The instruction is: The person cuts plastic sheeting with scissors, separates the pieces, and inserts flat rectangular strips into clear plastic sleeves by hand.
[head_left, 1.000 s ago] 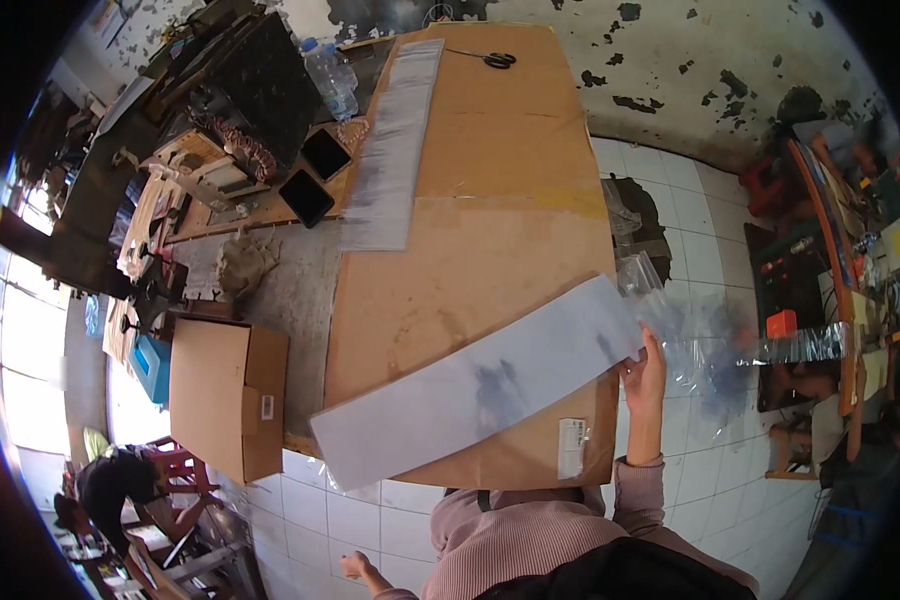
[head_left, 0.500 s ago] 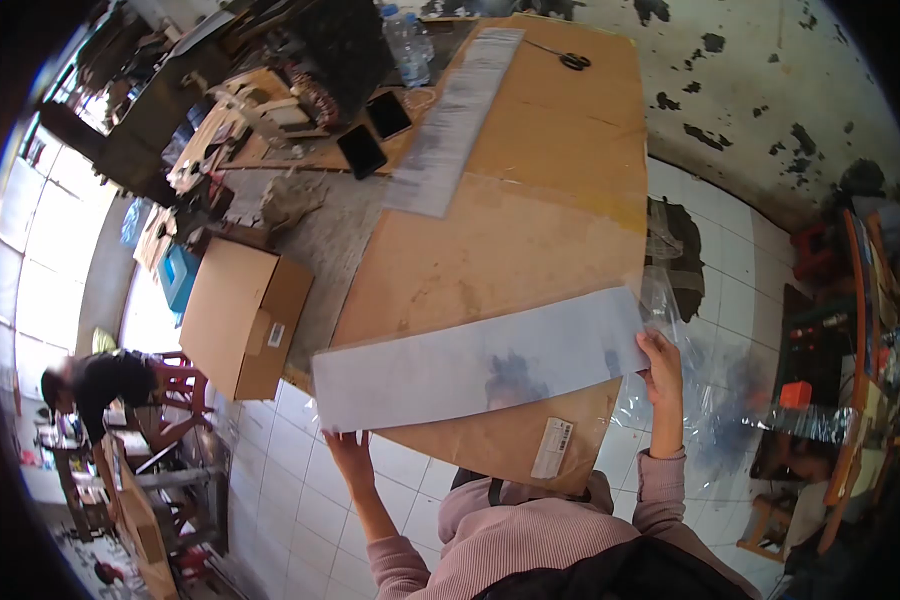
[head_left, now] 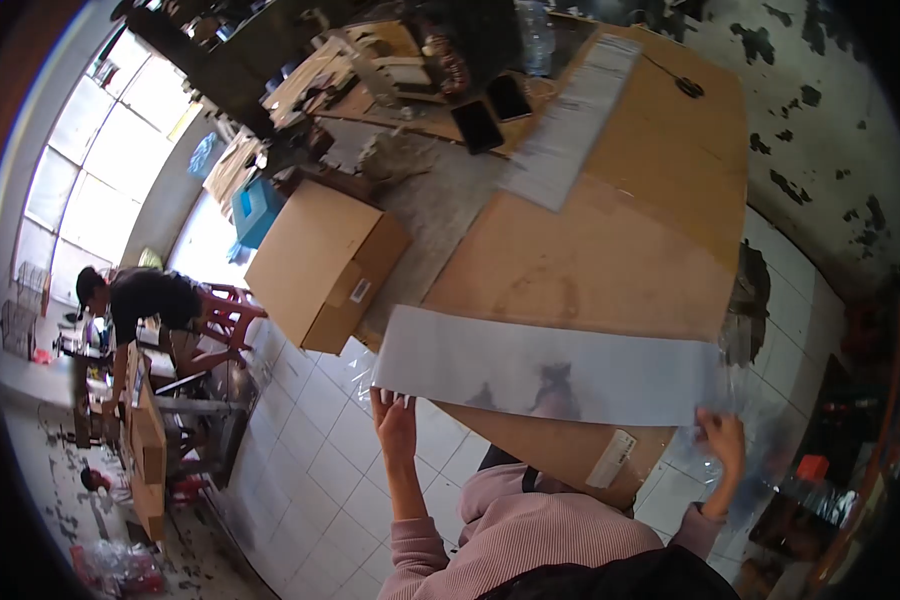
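Brown cardboard [head_left: 610, 260] carries scissors [head_left: 688, 88] and the far pale strip [head_left: 576, 120].

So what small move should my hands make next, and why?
Probably secure the pale sheet with your right hand: it is by the near right corner, its grip unclear. Your left hand is at the near left corner, and that end juts past the flat cardboard.

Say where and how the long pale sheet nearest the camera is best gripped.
Probably at both near corners, pinched from above and below, coming from the near side. The long pale sheet is flat and spans the cardboard, but those corners appear to jut past its edge, leaving room underneath. The left hand is at one; the right hand is by the other.
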`<state>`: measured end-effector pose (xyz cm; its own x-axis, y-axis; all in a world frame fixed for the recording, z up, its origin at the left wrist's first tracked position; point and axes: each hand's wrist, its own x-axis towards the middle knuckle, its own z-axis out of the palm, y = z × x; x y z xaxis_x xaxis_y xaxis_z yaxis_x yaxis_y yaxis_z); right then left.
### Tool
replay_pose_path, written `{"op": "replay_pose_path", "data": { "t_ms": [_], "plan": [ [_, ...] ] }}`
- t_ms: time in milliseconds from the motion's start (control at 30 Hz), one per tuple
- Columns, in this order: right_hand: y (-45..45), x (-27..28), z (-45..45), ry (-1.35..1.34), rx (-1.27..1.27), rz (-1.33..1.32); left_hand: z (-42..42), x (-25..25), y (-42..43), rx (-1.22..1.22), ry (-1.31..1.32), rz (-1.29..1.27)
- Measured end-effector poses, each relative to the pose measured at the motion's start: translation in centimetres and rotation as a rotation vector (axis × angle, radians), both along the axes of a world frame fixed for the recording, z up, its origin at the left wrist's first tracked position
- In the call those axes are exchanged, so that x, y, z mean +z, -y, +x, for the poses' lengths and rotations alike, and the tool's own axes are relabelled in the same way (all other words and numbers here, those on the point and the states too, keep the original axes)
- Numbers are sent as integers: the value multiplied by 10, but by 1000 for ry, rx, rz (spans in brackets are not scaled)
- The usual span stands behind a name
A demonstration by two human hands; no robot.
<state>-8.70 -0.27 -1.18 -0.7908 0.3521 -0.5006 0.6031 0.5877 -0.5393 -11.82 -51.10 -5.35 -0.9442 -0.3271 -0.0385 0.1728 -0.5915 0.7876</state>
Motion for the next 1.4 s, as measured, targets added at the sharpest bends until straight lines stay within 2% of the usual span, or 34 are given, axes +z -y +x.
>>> {"op": "replay_pose_path", "data": {
  "t_ms": [100, 167, 200, 233, 300, 367, 400, 433, 500, 533, 667, 767, 867, 967, 1067, 1267, 1367, 1400],
  "plan": [
    [8, 41, -4, 271, 267, 496, -9, 4, -4, 48, 39, 59],
    [60, 96, -44, -70, 480, 388, -14, 2, 3, 26, 25, 22],
    [95, 108, -66, -336, 561, 220, -16, 0, 7, -10, 13, -16],
    [127, 107, -92, -525, 652, -101, -18, -2, 11, -45, 3, -52],
    [184, 85, -146, -549, 867, -377, -21, -2, 14, -72, 0, -81],
    [238, 25, -183, -676, 1020, -277, -25, 3, 12, -67, 0, -105],
    [269, 13, -185, -676, 1121, -298, -28, -2, 15, -67, -6, -135],
    [305, 9, -187, -680, 1238, -325, -27, -3, 22, -66, 41, -220],
    [332, 16, -175, -609, 1366, -81, -32, 2, 21, -80, 71, -365],
    [338, 17, -170, -572, 1420, 48, -35, 6, 21, -94, 76, -359],
    [343, 12, -168, -545, 1393, 42, -46, 8, 15, -95, 63, -420],
    [339, 16, -182, -462, 1354, -158, -64, 14, 7, -65, -70, -455],
    [334, 13, -191, -446, 1330, -328, -74, 7, 6, -141, 4, -457],
    [329, 16, -199, -481, 1309, -529, -87, -10, 10, -121, -33, -681],
    [326, 10, -203, -494, 1292, -579, -90, 2, 4, -159, -63, -600],
    [325, 5, -202, -552, 1273, -593, -82, 0, -23, -18, -69, -370],
    [326, -2, -202, -583, 1265, -624, -63, -68, -38, 74, 114, -393],
    [327, 2, -199, -578, 1289, -491, -55, -64, -39, 93, 175, -365]
  ]
}}
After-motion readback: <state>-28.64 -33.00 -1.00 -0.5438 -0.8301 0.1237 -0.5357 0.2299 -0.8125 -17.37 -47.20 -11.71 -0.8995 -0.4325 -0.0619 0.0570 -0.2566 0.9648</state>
